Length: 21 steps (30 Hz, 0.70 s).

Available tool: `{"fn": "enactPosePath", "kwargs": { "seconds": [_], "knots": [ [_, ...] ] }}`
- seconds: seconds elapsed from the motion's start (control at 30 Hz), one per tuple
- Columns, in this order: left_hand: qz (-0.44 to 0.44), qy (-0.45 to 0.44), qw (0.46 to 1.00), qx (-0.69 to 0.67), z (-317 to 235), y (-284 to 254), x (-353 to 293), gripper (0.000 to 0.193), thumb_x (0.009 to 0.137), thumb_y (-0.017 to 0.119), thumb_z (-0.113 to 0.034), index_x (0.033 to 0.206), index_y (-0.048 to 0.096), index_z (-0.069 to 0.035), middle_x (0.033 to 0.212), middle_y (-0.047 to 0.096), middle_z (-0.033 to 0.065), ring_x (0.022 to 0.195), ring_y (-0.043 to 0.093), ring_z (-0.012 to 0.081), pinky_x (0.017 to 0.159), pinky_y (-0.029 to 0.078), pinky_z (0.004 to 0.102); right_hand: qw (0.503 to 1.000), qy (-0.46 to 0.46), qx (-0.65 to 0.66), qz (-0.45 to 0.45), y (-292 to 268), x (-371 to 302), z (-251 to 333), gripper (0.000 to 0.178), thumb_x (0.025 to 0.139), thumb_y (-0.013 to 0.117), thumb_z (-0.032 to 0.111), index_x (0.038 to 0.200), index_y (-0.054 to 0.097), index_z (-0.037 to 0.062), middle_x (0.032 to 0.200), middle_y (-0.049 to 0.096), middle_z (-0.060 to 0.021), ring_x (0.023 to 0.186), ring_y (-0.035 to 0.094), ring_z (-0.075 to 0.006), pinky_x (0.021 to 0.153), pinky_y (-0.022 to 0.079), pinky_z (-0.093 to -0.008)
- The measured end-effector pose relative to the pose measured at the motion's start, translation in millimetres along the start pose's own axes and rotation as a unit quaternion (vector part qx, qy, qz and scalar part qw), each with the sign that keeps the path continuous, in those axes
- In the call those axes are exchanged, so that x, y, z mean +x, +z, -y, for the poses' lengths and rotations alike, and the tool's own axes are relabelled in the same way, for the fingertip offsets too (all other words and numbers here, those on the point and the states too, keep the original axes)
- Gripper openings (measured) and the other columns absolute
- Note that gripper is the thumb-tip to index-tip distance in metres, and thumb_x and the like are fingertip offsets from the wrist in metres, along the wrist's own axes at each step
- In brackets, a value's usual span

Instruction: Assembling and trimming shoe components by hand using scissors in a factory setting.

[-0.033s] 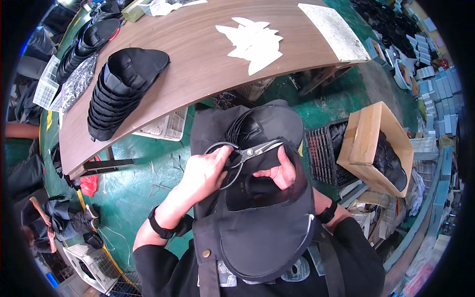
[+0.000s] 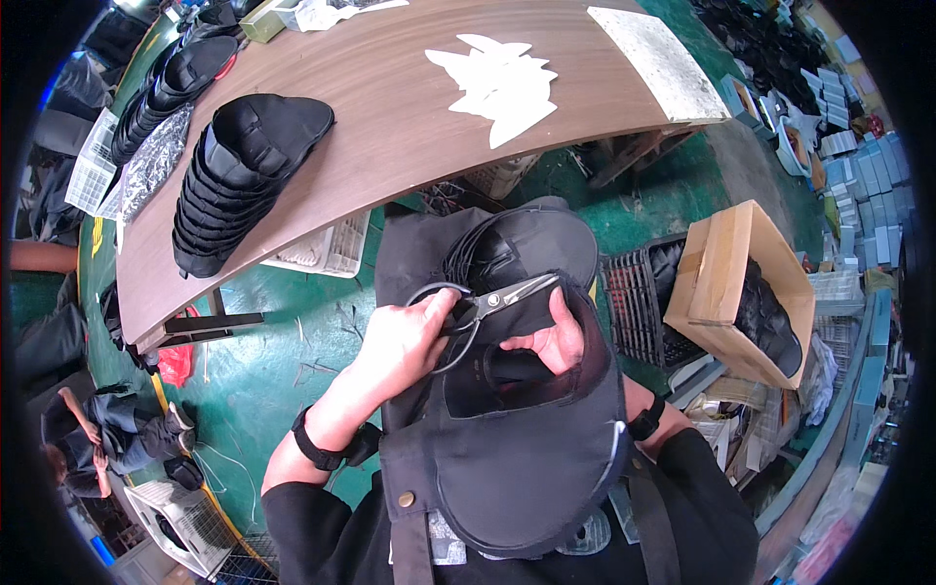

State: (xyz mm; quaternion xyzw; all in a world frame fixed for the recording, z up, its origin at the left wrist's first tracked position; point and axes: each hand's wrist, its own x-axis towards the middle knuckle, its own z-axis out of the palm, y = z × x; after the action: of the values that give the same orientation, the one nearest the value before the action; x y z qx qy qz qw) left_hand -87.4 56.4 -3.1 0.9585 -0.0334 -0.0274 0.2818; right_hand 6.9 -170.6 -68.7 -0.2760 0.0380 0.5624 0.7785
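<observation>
My left hand (image 2: 414,336) is closed on black-handled metal scissors (image 2: 502,297), whose blades reach to the upper edge of a black cap-like fabric piece (image 2: 526,468) with a broad rounded flap. That piece lies against my front, its rounded end toward me. My right hand (image 2: 554,341) reaches into its opening and holds it, thumb up near the blade tips; some fingers are hidden by the fabric. Beyond the scissors, similar black pieces (image 2: 541,244) rest on my lap over a dark apron (image 2: 409,234).
A brown table (image 2: 390,127) curves ahead with a nested stack of black pieces (image 2: 239,185), white leaf-shaped pieces (image 2: 502,83) and a white board (image 2: 658,63). At right stand a black crate (image 2: 634,302) and a cardboard box (image 2: 712,273). Another person (image 2: 107,429) sits at left.
The scissor blades sit closer together. The black piece has shifted slightly to the right; both hands stay nearly in place.
</observation>
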Motion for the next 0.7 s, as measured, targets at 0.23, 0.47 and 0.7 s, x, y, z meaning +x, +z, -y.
{"fn": "enactPosePath", "kwargs": {
  "seconds": [0.23,0.47,0.7],
  "knots": [
    [-0.034,-0.178,0.824,-0.537,28,11,23,0.023,0.089,0.061,-0.010,0.110,0.052,-0.002,0.109,0.064,0.0076,0.070,0.066,0.0140,0.062,0.052,0.0248,0.997,-0.054,0.005,-0.053,1,5,2,0.059,0.095,0.034,0.055,0.124,0.050,0.0067,0.118,0.059,-0.0130,0.104,0.061,-0.0327,0.074,0.057,-0.0432],
    [-0.235,-0.237,0.935,-0.117,130,-5,85,0.039,0.082,0.070,-0.028,0.107,0.062,0.000,0.092,0.066,0.0180,0.088,0.064,0.0294,0.080,0.049,0.0373,0.990,-0.035,-0.023,-0.135,-13,-1,11,0.048,0.096,0.045,0.046,0.119,0.054,0.0050,0.103,0.064,-0.0099,0.084,0.066,-0.0293,0.063,0.056,-0.0393],
    [-0.242,-0.039,0.969,0.039,94,-17,120,0.027,0.089,0.063,-0.023,0.105,0.066,-0.001,0.096,0.067,0.0108,0.091,0.065,0.0196,0.082,0.049,0.0303,0.966,-0.037,-0.088,-0.240,7,-11,35,0.040,0.095,0.055,0.035,0.123,0.054,0.0073,0.102,0.065,-0.0052,0.081,0.066,-0.0217,0.059,0.055,-0.0342]
  ]
}}
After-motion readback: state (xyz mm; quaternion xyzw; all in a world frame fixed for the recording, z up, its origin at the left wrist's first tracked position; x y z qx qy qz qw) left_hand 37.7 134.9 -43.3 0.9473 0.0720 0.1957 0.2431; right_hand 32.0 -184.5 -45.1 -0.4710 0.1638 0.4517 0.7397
